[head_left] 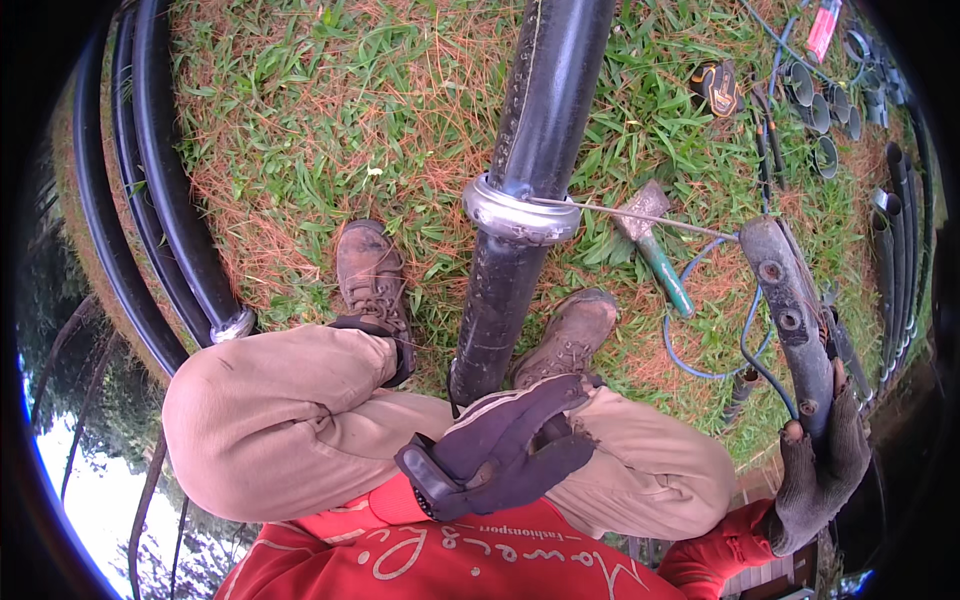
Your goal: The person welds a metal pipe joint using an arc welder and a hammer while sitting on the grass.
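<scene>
A black pipe (495, 300) runs between my boots, with a shiny metal collar (520, 212) around it. My right hand (822, 470), in a grey knit glove with bare fingertips, is closed around the lower end of a worn black electrode holder (787, 310). From the holder's far end a thin welding rod (640, 215) stretches left, its tip at the collar; whether it touches, I cannot tell. My left hand (510, 450), in a black glove, hovers over my lap near the pipe's near end, fingers apart and nothing visible in them.
On the grass to the right lie a hammer (652, 250) with a green handle, a blue cable (672, 345), a black-and-yellow tool (715, 88) and pliers-like handles (768, 135). Short pipe pieces (824, 157) and long pipes (885, 260) lie farther right. More black pipes (165, 170) line the left.
</scene>
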Motion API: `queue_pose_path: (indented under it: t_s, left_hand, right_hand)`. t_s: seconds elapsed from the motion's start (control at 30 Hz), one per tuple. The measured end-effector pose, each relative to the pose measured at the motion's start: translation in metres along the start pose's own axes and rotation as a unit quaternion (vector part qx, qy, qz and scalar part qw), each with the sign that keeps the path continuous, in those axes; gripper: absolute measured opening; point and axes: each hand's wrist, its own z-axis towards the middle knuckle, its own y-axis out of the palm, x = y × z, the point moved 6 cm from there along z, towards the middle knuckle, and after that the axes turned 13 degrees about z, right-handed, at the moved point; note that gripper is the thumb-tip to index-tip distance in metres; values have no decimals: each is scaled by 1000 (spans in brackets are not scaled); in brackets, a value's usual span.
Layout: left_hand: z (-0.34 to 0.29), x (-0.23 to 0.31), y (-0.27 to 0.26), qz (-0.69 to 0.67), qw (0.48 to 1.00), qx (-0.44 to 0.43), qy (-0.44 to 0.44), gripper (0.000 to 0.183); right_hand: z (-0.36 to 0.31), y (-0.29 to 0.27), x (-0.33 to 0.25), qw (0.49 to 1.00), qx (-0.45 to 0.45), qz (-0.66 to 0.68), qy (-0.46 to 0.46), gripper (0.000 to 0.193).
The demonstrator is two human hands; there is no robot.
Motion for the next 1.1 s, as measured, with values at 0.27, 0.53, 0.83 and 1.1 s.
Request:
queue_pose_path:
  t_s: [0.27, 0.53, 0.83, 1.1]
  left_hand:
    - [3, 2, -4, -44, 998, -8, -44, 63]
    - [5, -1, -3, -42, 996, -34, -70, 60]
    - [3, -5, -1, -49, 998, -12, -34, 60]
    - [2, -6, 0, -109, 990, -20, -84, 62]
  right_hand:
    - [-2, -1, 3, 1000, 1, 5, 15, 69]
    - [0, -2, 5, 997, 23, -71, -7, 74]
    - [-4, -12, 16, 997, 72, 8, 3, 74]
    - [0, -11, 11, 998, 47, -28, -6, 74]
